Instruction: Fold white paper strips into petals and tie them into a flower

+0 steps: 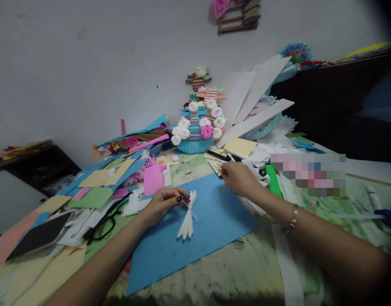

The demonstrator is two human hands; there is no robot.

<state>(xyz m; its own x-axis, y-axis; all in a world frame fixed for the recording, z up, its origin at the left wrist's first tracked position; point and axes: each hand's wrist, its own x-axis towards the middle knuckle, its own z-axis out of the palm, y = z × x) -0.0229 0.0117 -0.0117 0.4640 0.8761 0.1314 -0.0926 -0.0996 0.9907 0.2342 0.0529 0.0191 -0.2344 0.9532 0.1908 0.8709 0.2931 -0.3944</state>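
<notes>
A white pleated paper bundle [187, 219], tied near its upper part with thin white string, lies on a blue sheet [211, 216]. Beside it on the left is my left hand [165, 204], its thumb and fingers pinched on the string at the tie. My right hand [240, 176] is over the sheet's upper right edge, fingers closed near a white marker [213, 168]. Whether it grips a pen there is hard to make out.
A blue lute-shaped craft [195, 142] with paper flowers stands against the wall. Coloured paper scraps, a black tablet [40, 236] and cables lie left. A green object [273, 180], white strips and a yellow pad [240, 146] lie right.
</notes>
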